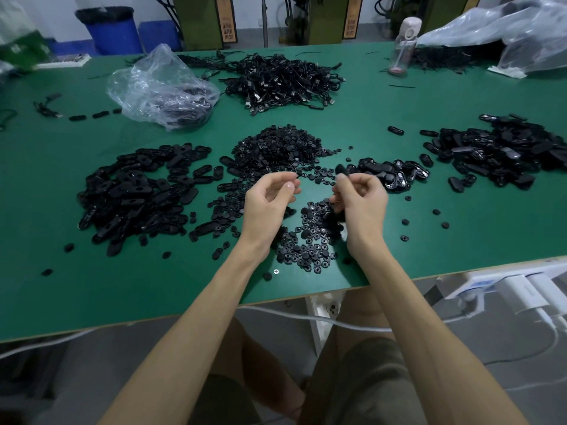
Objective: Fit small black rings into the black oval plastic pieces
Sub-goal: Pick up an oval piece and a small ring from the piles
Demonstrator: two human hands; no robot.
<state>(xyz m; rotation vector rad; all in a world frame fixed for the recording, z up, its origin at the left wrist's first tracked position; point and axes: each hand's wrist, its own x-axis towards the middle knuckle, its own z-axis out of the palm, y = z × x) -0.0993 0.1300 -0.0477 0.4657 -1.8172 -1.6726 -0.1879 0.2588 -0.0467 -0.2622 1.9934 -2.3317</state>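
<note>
Assembly work at a green bench point(460, 216)

The right hand point(359, 194) pinches a small blurred black part point(340, 170) above the bench, likely for fitting. The left hand point(270, 194) is curled, and I cannot tell if it holds anything. Heaped small black rings point(277, 148) sit beside black oval plastic pieces point(135, 191), within easy reach. Behind stand a clear plastic bag point(156, 84) and a blue bin point(110, 32)

Soft, even light fills the scene, with only faint shadows on the green tabletop point(460, 228). Wide-angle distortion bends the tabletop's edges, and the black piece point(340, 169) in the right hand point(363, 205) is motion-blurred.
</note>
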